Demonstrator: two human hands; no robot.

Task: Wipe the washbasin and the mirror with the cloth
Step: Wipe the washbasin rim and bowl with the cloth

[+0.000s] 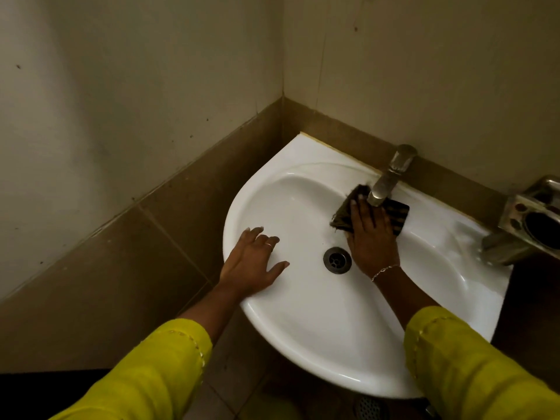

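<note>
Flat, the right hand (pixel 371 234) presses the cloth (pixel 368 212) beneath spread fingers against the washbasin (pixel 303 313) wall.

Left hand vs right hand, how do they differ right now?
The left hand is empty and lies flat on the washbasin rim, while the right hand presses the dark cloth against the inner wall under the tap. The left hand wears a ring; the right hand's wrist has a bracelet. Both touch the basin with fingers spread, and both arms have yellow sleeves.
</note>
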